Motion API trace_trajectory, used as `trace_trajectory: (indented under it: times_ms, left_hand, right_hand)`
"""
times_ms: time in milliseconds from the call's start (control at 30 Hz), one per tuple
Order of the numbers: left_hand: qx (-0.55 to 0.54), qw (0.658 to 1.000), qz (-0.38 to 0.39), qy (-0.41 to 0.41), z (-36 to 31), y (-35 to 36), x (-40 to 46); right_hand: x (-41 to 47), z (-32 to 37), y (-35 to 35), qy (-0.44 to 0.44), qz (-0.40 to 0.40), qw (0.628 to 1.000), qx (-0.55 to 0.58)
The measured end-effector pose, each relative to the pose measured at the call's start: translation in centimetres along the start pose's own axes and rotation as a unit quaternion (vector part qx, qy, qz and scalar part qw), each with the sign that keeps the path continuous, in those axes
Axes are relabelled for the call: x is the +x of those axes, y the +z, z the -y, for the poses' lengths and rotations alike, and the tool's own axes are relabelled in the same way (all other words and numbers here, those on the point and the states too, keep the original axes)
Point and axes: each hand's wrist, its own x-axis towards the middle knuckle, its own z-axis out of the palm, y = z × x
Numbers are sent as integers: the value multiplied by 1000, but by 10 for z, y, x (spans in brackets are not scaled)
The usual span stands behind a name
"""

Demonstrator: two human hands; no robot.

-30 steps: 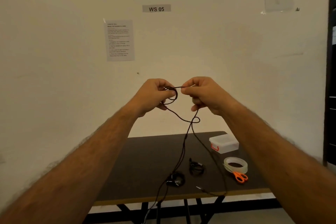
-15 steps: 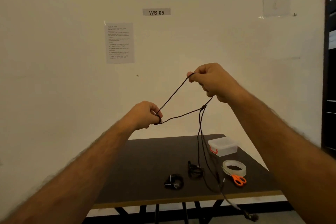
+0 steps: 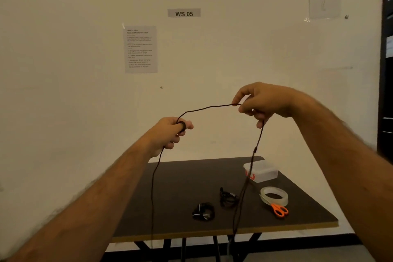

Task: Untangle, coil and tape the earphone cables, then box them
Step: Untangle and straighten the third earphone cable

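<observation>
the person stands before a dark surface (image 3: 174, 178) and holds both arms up in front of a pale wall. the left hand (image 3: 170, 135) is closed around a black earphone cable (image 3: 209, 108), which makes a small loop around one finger of this hand. from there the cable rises and runs across the air to the right hand (image 3: 262, 102), which is higher and pinches it between thumb and fingers. under the right hand the cable hangs down in front of the surface and passes below its front edge; the lower end is too dim to see well. another part of the cable falls from the left hand along the left forearm and also goes down past the front edge. on the surface, well below the hands, lie two small black cable bundles: one bundle (image 3: 203, 211) near the front, and a second bundle (image 3: 227, 198) just behind it to the right. further right there is a roll of clear tape (image 3: 274, 195), and orange scissors (image 3: 279, 210) touch its front side. behind the tape stands a clear plastic box (image 3: 262, 171) with a red clasp and its lid on. on the wall hang a printed paper (image 3: 140, 49) and a small sign (image 3: 184, 13) with "ws 05".
</observation>
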Motion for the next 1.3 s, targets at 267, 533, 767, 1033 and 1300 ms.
trace_trajectory:
  times_ms: [267,533,767,1033,1300]
  left_hand:
    - [127,981,125,79,-31,35,-18]
    - [154,976,86,131,-26,35,-20]
    - [89,982,125,107,-22,31,-21]
    - [24,989,118,84,-11,23,-18]
    - [-62,989,127,41,3,18,-18]
  right_hand:
    - [-1,8,33,-121,64,990,27]
    - [4,8,46,-111,-99,989,-11]
    - [6,6,49,-80,-213,973,-38]
    - [0,-8,36,-84,-8,987,136]
    - [0,-10,41,-128,-83,978,140]
